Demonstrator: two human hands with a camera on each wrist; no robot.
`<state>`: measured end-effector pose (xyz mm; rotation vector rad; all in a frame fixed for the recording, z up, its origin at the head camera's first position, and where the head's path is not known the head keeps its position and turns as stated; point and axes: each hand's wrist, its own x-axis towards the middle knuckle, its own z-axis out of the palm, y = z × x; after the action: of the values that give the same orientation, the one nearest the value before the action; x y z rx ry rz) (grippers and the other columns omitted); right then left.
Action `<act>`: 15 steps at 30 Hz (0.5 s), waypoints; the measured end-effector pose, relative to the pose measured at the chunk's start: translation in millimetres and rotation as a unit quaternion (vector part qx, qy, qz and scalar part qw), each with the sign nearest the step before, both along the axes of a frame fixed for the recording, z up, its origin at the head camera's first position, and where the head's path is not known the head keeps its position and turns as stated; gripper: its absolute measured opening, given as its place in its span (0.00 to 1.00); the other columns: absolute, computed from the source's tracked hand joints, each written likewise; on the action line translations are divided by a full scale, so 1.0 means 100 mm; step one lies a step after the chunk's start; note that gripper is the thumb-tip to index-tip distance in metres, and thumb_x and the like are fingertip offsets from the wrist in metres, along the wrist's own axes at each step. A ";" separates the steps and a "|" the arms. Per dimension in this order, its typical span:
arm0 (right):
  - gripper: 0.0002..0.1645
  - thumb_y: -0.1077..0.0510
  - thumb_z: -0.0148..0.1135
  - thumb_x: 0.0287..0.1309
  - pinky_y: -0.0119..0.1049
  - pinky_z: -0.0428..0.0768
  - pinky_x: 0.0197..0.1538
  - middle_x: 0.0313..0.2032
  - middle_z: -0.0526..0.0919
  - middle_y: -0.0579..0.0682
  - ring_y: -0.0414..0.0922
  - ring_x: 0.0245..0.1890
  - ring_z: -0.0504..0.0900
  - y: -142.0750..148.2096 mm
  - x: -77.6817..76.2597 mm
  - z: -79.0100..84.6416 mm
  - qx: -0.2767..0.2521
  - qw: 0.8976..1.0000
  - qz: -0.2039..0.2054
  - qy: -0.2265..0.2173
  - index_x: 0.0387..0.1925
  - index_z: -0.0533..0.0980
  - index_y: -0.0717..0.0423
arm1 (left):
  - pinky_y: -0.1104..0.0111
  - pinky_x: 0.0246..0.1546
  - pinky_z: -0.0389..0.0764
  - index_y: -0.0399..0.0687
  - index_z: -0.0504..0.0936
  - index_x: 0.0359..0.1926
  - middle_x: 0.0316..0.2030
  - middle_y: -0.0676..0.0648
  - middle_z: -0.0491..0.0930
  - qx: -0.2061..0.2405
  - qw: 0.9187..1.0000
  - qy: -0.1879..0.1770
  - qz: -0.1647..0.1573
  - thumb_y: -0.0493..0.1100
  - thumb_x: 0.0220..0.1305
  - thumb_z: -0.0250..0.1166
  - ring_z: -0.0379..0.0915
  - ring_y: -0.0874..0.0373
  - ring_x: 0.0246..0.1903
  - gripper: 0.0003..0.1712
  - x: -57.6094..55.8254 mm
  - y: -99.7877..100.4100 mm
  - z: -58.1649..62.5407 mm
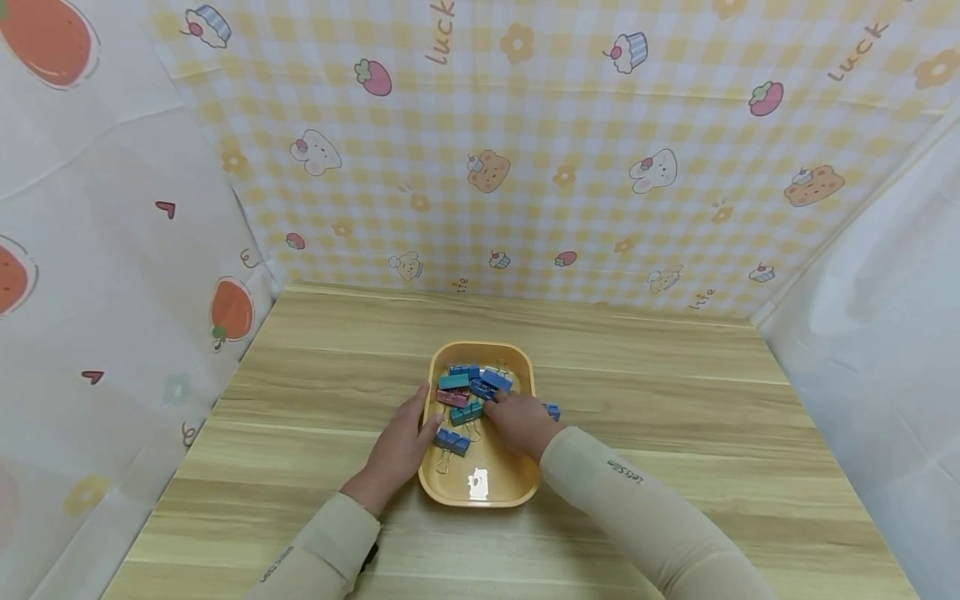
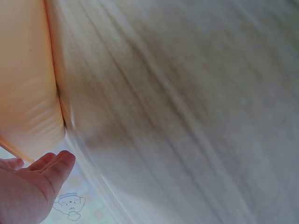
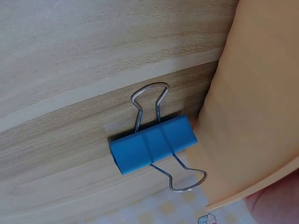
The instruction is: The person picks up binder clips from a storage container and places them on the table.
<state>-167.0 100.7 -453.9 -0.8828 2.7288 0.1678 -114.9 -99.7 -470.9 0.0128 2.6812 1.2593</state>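
A yellow plastic tray (image 1: 480,492) stands on the table with several binder clips in it: blue, teal and pink. My left hand (image 1: 401,437) holds the tray's left wall, thumb over the rim and fingers (image 2: 58,170) along the outside. My right hand (image 1: 521,421) reaches over the right rim into the tray, its fingertips down at a dark blue binder clip (image 1: 483,388). The tray wall hides those fingertips in the right wrist view, so I cannot tell whether they pinch it. Outside the tray, beside its right wall, lies another blue binder clip (image 3: 153,144) with both wire handles spread.
The wood-grain table (image 1: 660,400) reaches out on both sides of the tray. Behind it hangs a yellow checked cloth (image 1: 570,125) with cartoon prints. White cloths flank the table, the left one (image 1: 135,275) printed with fruit.
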 end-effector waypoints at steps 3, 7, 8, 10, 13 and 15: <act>0.16 0.54 0.59 0.66 0.40 0.83 0.48 0.43 0.82 0.51 0.45 0.36 0.78 0.00 0.01 0.02 0.000 1.000 0.006 0.004 0.54 0.79 0.50 | 0.46 0.68 0.57 0.45 0.48 0.76 0.71 0.36 0.56 -0.003 1.000 -0.001 -0.001 0.53 0.74 0.50 0.52 0.39 0.70 0.38 0.00 0.00 0.00; 0.16 0.55 0.60 0.65 0.40 0.83 0.48 0.43 0.82 0.51 0.45 0.36 0.78 0.00 0.01 0.03 0.002 1.000 0.014 0.008 0.53 0.80 0.51 | 0.46 0.68 0.57 0.45 0.48 0.76 0.72 0.36 0.55 -0.003 1.000 -0.001 -0.001 0.53 0.74 0.50 0.51 0.39 0.70 0.38 0.00 0.00 0.00; 0.15 0.55 0.61 0.65 0.40 0.83 0.48 0.43 0.82 0.51 0.45 0.36 0.77 0.00 0.01 0.03 0.002 1.000 0.017 0.009 0.52 0.80 0.51 | 0.46 0.68 0.57 0.45 0.48 0.76 0.72 0.36 0.55 -0.002 1.000 0.000 -0.001 0.53 0.74 0.50 0.51 0.39 0.70 0.38 0.00 0.00 0.00; 0.16 0.57 0.63 0.62 0.39 0.83 0.48 0.42 0.81 0.50 0.45 0.35 0.76 0.01 0.01 0.01 0.002 1.000 0.019 0.008 0.52 0.80 0.51 | 0.46 0.68 0.57 0.45 0.48 0.76 0.72 0.36 0.55 -0.001 1.000 0.000 -0.001 0.53 0.74 0.50 0.51 0.39 0.70 0.38 0.00 0.00 0.01; 0.17 0.58 0.67 0.58 0.39 0.83 0.47 0.40 0.81 0.49 0.45 0.33 0.74 0.01 0.00 -0.01 -0.002 1.000 0.020 0.003 0.50 0.80 0.50 | 0.46 0.68 0.57 0.44 0.48 0.76 0.72 0.36 0.55 0.000 1.000 0.000 -0.001 0.52 0.74 0.50 0.51 0.39 0.70 0.38 0.01 0.00 0.00; 0.17 0.58 0.69 0.56 0.39 0.82 0.47 0.39 0.80 0.48 0.45 0.33 0.73 0.02 0.00 -0.02 -0.005 1.000 0.020 -0.002 0.49 0.80 0.50 | 0.46 0.68 0.57 0.44 0.48 0.76 0.72 0.35 0.55 0.000 1.000 0.001 -0.001 0.52 0.74 0.51 0.51 0.39 0.70 0.38 0.01 0.00 0.01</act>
<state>-167.0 102.5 -455.7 -0.9403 2.7116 0.1607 -114.0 -99.6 -470.4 0.0173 2.6828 1.2603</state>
